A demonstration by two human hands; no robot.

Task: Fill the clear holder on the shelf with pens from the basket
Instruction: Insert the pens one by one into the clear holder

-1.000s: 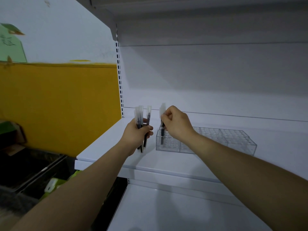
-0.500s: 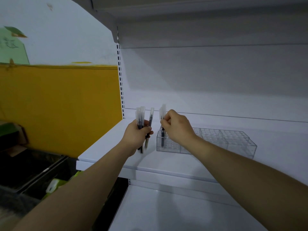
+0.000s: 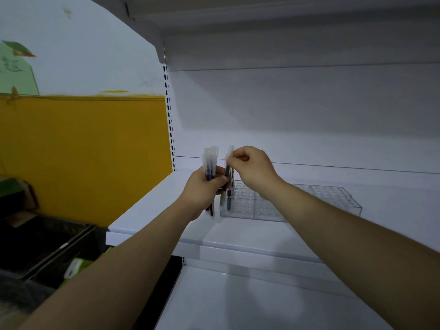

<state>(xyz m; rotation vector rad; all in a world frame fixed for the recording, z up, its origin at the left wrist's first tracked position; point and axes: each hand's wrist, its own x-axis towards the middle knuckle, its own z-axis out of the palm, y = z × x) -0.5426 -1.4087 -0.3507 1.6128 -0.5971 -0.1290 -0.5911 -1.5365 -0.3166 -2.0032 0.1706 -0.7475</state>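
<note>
A clear holder (image 3: 319, 201) with a grid of small holes lies on the white shelf (image 3: 152, 210). One black pen with a clear cap (image 3: 229, 201) stands in its left end. My left hand (image 3: 202, 189) grips a bundle of pens (image 3: 210, 163) upright just left of the holder. My right hand (image 3: 252, 167) is above the holder's left end and pinches the clear cap end of a pen (image 3: 228, 170) beside the bundle. The pens near my fingers are blurred. No basket can be made out.
An upper shelf (image 3: 285, 22) overhangs. A lower white shelf (image 3: 238, 303) lies below the front edge. A yellow wall panel (image 3: 83, 151) stands to the left, with dark bins (image 3: 47, 246) on the floor side.
My right hand has let go of the pen standing in the holder and moved up and left to the bundle. My left hand has shifted right, toward the holder.
</note>
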